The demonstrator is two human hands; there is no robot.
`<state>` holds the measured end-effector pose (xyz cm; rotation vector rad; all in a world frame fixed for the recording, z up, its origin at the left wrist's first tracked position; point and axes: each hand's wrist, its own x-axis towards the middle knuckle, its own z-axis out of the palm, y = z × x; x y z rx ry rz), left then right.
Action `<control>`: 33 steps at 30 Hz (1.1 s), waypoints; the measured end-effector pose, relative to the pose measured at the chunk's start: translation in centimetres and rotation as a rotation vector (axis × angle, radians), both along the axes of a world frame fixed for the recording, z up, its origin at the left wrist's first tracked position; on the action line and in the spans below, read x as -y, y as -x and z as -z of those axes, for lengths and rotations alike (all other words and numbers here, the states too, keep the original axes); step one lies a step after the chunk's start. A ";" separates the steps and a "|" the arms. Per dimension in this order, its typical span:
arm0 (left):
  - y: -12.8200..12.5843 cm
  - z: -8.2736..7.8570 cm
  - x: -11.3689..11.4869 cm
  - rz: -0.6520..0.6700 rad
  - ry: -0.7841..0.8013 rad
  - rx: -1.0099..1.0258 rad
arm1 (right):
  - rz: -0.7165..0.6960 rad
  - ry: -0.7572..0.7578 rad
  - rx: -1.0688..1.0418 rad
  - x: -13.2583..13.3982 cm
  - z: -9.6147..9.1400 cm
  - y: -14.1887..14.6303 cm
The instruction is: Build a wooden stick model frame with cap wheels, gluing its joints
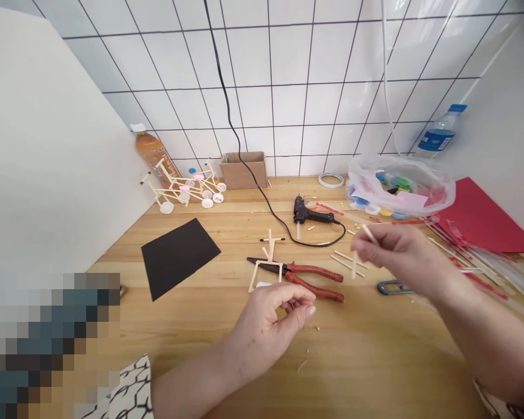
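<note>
My right hand (393, 253) is raised over the right side of the table, its fingers closed on a thin wooden stick (368, 233). A second pale stick end (353, 266) points down below the fingertips; whether the two are joined I cannot tell. My left hand (275, 326) hovers near the middle with thumb and fingertips pinched together; what lies between them, if anything, does not show. Just beyond it a small frame of glued sticks (268, 263) with a dark-tipped crossbar rests by red-handled pliers (317, 272). Loose sticks (348, 263) lie under my right hand.
A black glue gun (312, 212) and its cord lie behind the pliers. Stick bicycle models (186, 189) stand at back left near a tea bottle (151, 145). Black card (181, 258), a cardboard box (244, 170), a bag of caps (399, 189), red sheets (491, 218) and a grey cutter (393, 287) surround.
</note>
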<state>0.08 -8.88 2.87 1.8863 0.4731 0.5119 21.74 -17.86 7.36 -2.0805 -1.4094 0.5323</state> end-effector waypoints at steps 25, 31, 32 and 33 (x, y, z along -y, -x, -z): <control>-0.7 0.5 -0.4 -0.100 0.620 0.191 | -0.118 -0.087 -0.812 -0.7 4.8 9.1; -0.5 0.2 -0.4 -0.131 0.617 0.165 | -0.178 -0.085 -0.792 -0.8 4.9 9.3; -0.5 0.2 -0.4 -0.152 0.597 0.155 | -0.179 -0.084 -0.792 -0.7 5.0 9.3; -0.4 0.2 -0.5 -0.160 0.579 0.148 | -0.180 -0.078 -0.790 -0.7 5.1 9.3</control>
